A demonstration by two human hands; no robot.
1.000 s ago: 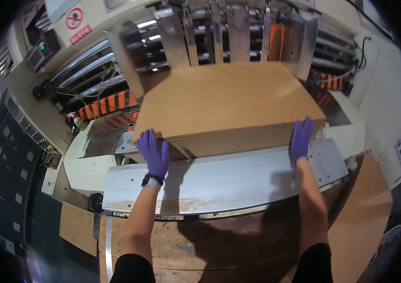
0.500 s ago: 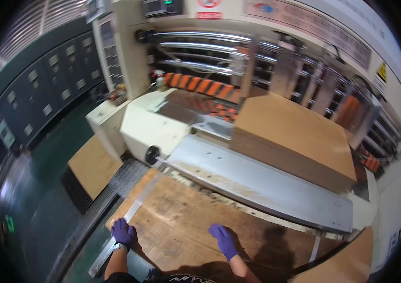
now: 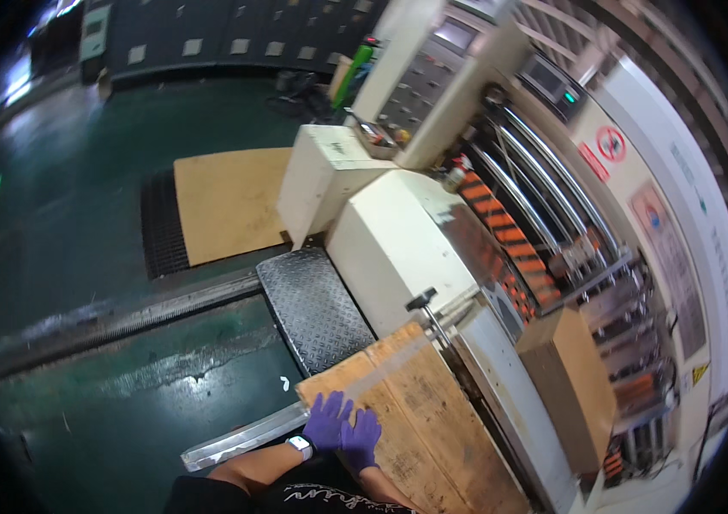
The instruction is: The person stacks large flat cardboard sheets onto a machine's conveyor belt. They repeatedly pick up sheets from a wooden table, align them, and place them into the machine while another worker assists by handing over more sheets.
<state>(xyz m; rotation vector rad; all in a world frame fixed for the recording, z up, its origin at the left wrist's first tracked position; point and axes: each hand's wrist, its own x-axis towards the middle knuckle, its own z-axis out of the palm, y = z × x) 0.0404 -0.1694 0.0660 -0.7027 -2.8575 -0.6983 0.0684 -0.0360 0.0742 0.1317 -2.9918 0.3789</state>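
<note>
My left hand (image 3: 325, 421), in a purple glove, lies at the left end of a worn brown board (image 3: 420, 403), fingers stretched out. Right beside it my right hand (image 3: 361, 439), gloved the same, rests on the board with its fingers extended. Neither hand shows anything held. A pale strip of tape (image 3: 385, 367) crosses the board just ahead of the hands. Below the left hand, a metal rail (image 3: 244, 437) sticks out to the left. A watch (image 3: 301, 445) is on my left wrist.
A cardboard stack (image 3: 582, 385) stands on the machine's feed table (image 3: 510, 403) at right. Ahead are a white machine housing (image 3: 407, 236) with a black-knobbed handle (image 3: 422, 299) and a black tread-plate step (image 3: 313, 300). A tan sheet (image 3: 231, 201) lies on a black grate (image 3: 163, 227).
My view has turned left, showing more green floor. My right hand has come across the board to beside my left hand, which stays at the board's left end.
</note>
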